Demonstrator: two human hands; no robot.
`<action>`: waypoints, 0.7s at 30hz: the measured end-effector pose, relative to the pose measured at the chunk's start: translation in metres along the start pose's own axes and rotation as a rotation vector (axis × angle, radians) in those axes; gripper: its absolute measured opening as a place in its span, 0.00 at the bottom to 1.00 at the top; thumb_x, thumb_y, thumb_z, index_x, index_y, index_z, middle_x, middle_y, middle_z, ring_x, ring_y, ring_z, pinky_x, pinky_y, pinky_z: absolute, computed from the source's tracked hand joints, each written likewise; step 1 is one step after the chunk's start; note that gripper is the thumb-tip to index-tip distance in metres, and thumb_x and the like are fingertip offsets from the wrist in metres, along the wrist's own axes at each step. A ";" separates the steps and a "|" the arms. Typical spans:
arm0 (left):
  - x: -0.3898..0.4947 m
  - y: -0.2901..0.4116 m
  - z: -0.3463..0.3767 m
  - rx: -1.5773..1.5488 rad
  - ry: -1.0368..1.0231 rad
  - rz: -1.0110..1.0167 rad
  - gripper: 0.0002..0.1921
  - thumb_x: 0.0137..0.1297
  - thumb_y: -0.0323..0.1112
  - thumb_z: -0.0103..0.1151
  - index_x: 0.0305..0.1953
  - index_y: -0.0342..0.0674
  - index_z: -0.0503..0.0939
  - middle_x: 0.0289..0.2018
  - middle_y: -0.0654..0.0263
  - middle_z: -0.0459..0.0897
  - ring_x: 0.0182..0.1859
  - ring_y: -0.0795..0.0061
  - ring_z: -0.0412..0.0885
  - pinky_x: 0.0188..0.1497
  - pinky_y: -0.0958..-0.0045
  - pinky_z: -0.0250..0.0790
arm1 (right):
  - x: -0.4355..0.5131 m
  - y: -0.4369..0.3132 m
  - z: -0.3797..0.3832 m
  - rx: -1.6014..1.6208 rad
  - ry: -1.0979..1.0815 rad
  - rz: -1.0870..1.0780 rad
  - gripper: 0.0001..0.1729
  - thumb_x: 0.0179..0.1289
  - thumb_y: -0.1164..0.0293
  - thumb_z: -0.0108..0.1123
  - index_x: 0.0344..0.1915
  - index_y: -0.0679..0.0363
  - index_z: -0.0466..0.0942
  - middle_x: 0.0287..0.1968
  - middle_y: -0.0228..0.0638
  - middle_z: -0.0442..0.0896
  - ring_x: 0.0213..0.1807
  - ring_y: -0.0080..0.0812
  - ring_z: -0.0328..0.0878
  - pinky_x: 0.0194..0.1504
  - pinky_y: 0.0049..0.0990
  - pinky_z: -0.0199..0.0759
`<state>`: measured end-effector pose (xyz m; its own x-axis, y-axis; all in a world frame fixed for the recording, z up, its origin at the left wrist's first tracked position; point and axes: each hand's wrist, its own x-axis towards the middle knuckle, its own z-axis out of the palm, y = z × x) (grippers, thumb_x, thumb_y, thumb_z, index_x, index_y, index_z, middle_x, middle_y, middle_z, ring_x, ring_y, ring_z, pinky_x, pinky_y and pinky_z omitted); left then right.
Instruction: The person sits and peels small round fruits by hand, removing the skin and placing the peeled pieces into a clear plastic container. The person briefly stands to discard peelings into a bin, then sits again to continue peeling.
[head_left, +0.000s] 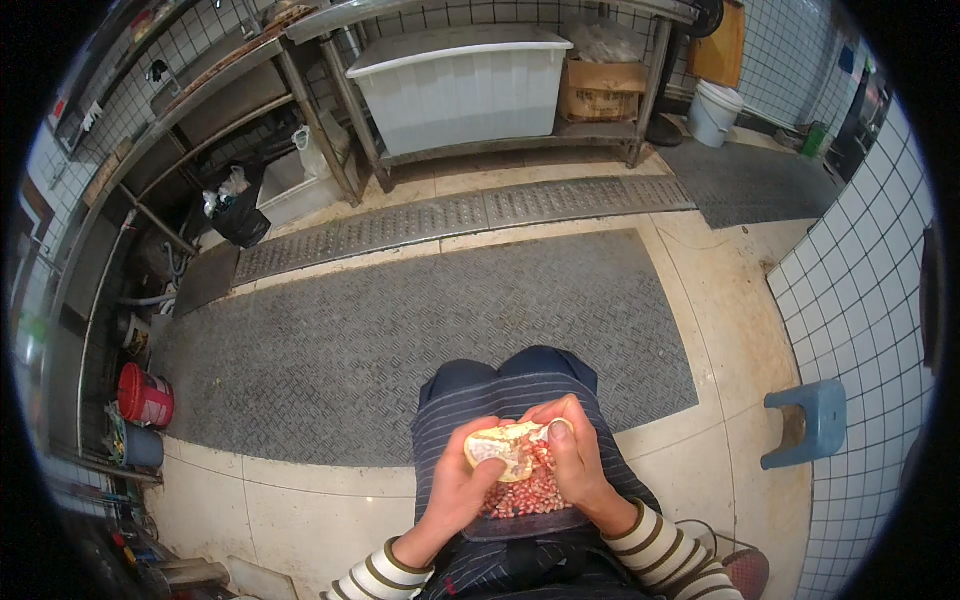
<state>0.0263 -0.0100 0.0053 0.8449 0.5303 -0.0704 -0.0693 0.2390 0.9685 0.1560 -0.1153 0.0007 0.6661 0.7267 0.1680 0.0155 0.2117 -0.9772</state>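
Observation:
A piece of pomegranate with pale yellow rind (499, 448) is held between both hands over the lap. My left hand (463, 472) grips its left side, the thumb resting on the pale inner membrane. My right hand (576, 457) holds its right end, thumb and fingers pinched at the torn edge. Below the fruit, loose pink-red pomegranate seeds (525, 496) fill a dark container (529, 526) on the lap, whose near rim shows; my hands hide part of it. A dark striped apron (480, 397) covers the thighs.
A grey textured mat (420, 322) covers the floor ahead, with a metal drain grate (480, 214) beyond. A large white plastic tub (461, 97) stands on a steel rack's lower shelf. A blue plastic stool (817, 424) stands at right, a red bucket (145, 396) at left.

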 end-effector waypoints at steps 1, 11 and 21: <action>-0.001 0.000 -0.002 0.011 -0.006 -0.012 0.23 0.64 0.21 0.54 0.60 0.32 0.64 0.58 0.55 0.74 0.60 0.69 0.73 0.63 0.69 0.65 | -0.001 -0.001 0.000 0.000 -0.013 0.016 0.14 0.72 0.65 0.44 0.43 0.67 0.68 0.43 0.46 0.80 0.44 0.32 0.78 0.48 0.32 0.72; -0.022 0.005 -0.010 -0.064 -0.104 0.034 0.30 0.56 0.17 0.59 0.61 0.33 0.64 0.59 0.54 0.72 0.62 0.66 0.71 0.64 0.66 0.65 | -0.020 -0.009 -0.003 -0.028 -0.107 -0.024 0.12 0.68 0.69 0.43 0.45 0.66 0.68 0.44 0.48 0.80 0.46 0.37 0.79 0.51 0.35 0.72; -0.027 0.002 -0.017 -0.153 -0.162 -0.051 0.27 0.59 0.18 0.53 0.62 0.31 0.64 0.60 0.51 0.73 0.63 0.64 0.71 0.66 0.65 0.63 | -0.033 -0.013 -0.004 -0.062 -0.091 -0.001 0.12 0.68 0.71 0.42 0.44 0.68 0.69 0.43 0.49 0.81 0.43 0.36 0.80 0.49 0.33 0.72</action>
<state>-0.0062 -0.0097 0.0049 0.9228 0.3794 -0.0667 -0.0936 0.3888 0.9165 0.1368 -0.1445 0.0069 0.5960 0.7832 0.1772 0.0637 0.1739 -0.9827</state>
